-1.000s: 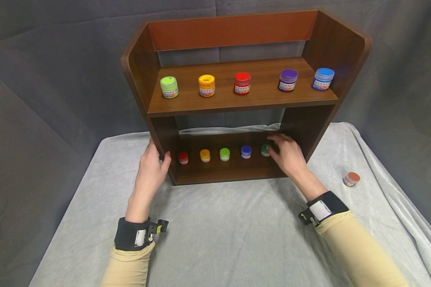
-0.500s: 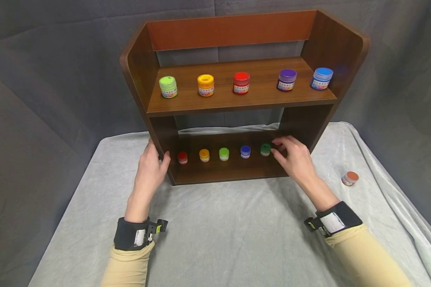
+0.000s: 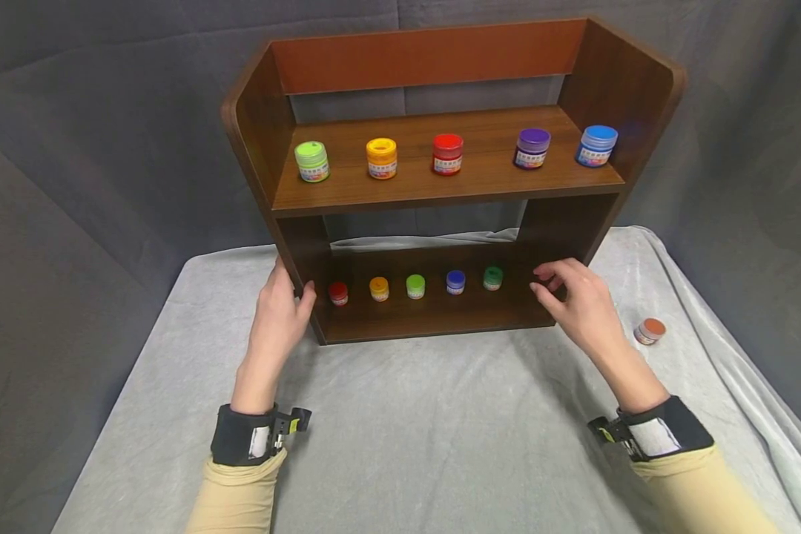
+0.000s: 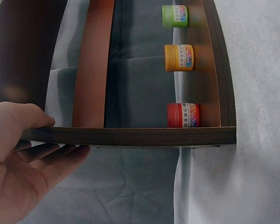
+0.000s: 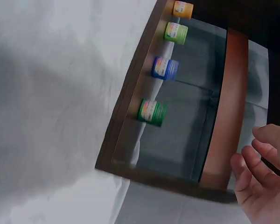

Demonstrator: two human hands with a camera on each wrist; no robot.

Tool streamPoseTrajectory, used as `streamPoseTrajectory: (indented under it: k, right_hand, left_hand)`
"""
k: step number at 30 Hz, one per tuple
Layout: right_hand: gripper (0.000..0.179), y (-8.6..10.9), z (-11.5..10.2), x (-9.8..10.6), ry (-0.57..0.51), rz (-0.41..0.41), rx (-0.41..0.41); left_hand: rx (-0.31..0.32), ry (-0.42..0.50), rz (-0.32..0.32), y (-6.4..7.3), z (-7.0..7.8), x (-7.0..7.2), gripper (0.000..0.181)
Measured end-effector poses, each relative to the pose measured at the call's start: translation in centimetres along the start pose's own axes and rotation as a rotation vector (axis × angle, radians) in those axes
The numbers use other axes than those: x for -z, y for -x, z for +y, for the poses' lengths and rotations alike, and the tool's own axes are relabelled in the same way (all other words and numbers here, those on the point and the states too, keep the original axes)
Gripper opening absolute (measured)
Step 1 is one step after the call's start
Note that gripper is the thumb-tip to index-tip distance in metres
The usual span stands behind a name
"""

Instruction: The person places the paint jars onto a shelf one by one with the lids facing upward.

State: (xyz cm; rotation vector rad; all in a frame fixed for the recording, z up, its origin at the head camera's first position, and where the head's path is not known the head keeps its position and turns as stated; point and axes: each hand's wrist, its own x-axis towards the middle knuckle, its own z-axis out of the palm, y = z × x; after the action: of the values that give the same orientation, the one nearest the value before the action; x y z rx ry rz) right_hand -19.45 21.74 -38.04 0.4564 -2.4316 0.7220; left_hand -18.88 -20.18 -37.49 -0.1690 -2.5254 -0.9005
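Note:
A dark brown wooden shelf (image 3: 440, 199) with two levels stands on the cloth. My left hand (image 3: 282, 308) grips its left side panel, thumb on the inner face and fingers outside, as the left wrist view shows. At the right end of the lower level, my right hand (image 3: 577, 300) has loosely bent fingers and holds nothing. To its left stands a green paint jar (image 3: 492, 279). A blue jar (image 3: 455, 282), a light green jar (image 3: 415, 287), a yellow-orange jar (image 3: 379, 289) and a red jar (image 3: 338, 294) continue that row.
On the upper level stand several more paint jars, from a light green jar (image 3: 312, 162) at left to a blue jar (image 3: 597, 146) at right. A brown-orange jar (image 3: 650, 331) sits on the grey cloth (image 3: 427, 437), right of the shelf. Grey drapes hang behind.
My right hand has left the green jar and moved right, toward the shelf's right side panel. The green jar stays on the lower level. My left hand keeps its place.

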Motion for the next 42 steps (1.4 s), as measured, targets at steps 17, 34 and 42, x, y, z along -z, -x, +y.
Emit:
streamPoseTrajectory:
  k: [17,34,42]
  right_hand:
    - [0.019,1.9,2.8,3.5,0.099,-0.05,-0.042]
    - [0.025,3.8,7.5,7.1,0.176,-0.168,-0.189]
    - [0.033,4.4,9.3,7.8,0.183,-0.35,-0.307]
  left_hand:
    - [-0.02,0.01,-0.003,0.1,0.1,0.1,0.046]
    - [0.016,0.005,-0.029,0.0,0.1,0.2,0.048]
    - [0.015,0.008,-0.033,0.0,0.1,0.2,0.048]
